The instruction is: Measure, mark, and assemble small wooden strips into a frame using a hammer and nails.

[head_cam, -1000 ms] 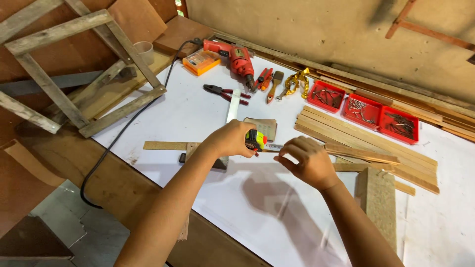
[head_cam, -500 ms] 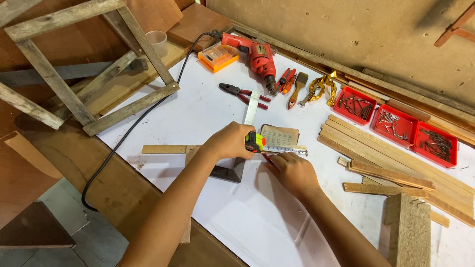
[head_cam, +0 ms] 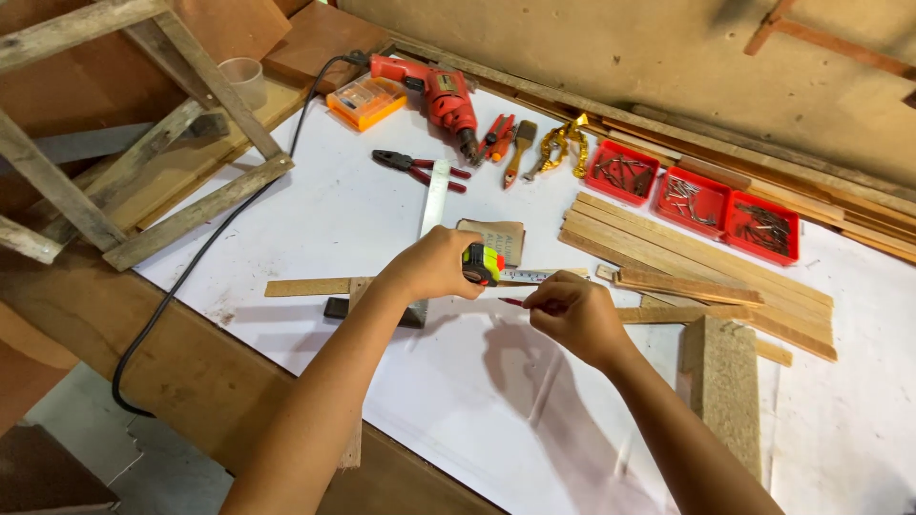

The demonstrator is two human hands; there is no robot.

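Observation:
My left hand point(head_cam: 434, 267) grips a black and yellow-green tape measure point(head_cam: 484, 264), with its blade point(head_cam: 530, 276) pulled out to the right along a thin wooden strip point(head_cam: 307, 287) lying on the white table sheet point(head_cam: 334, 210). My right hand point(head_cam: 572, 313) holds a red pencil point(head_cam: 510, 301), its tip pointing left just below the tape blade. A metal try square point(head_cam: 435, 195) lies under my left hand, its dark handle point(head_cam: 336, 308) near the strip.
At the back lie a red power drill point(head_cam: 441, 95), pliers point(head_cam: 420, 168), a brush point(head_cam: 517, 146), an orange bit box point(head_cam: 365, 100) and three red trays of nails point(head_cam: 689, 197). A stack of wooden slats point(head_cam: 697, 262) is at right, a wooden block point(head_cam: 722, 381) nearer, a wooden frame point(head_cam: 124, 143) at left.
The view has shifted left and closer. My right hand moved left toward the tape blade with the pencil. My left hand keeps the tape measure on the strip.

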